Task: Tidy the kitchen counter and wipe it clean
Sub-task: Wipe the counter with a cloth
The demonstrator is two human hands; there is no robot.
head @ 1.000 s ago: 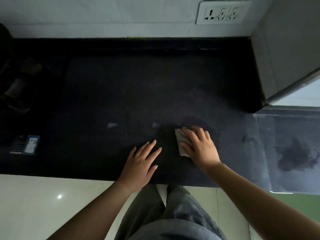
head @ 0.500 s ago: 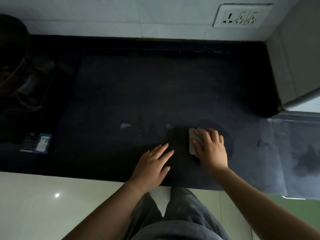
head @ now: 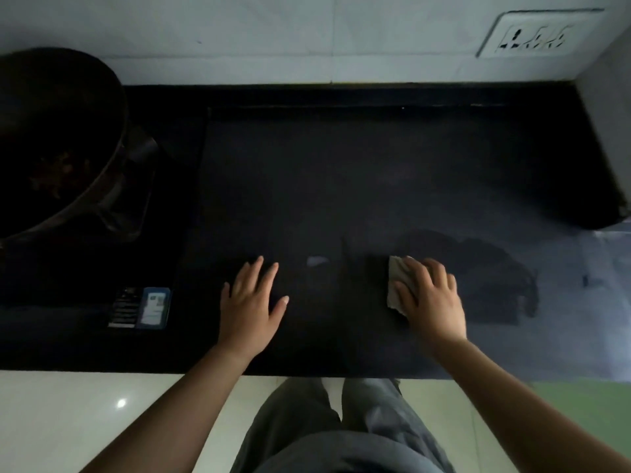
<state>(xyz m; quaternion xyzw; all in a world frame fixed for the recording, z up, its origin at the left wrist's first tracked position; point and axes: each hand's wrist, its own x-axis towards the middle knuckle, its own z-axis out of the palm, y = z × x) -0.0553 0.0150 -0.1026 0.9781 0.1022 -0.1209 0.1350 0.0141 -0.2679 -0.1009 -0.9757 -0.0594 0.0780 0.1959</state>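
Left hand (head: 251,308): has moved left along the counter (head: 341,172). It was just beside the cloth (head: 396,285); it now lies flat, fingers spread, well apart from it.

Right hand (head: 432,302): has carried the cloth left. Of the two pale specks visible earlier, only one speck (head: 317,261) shows now, between the hands.

Wet patch (head: 485,268): extends further to the right of the cloth than before.

View: has swung left; a dark wok (head: 51,141) has entered at the far left.

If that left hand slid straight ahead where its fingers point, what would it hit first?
Likely nothing: the left hand faces bare counter up to the back wall, though dimness hides detail.
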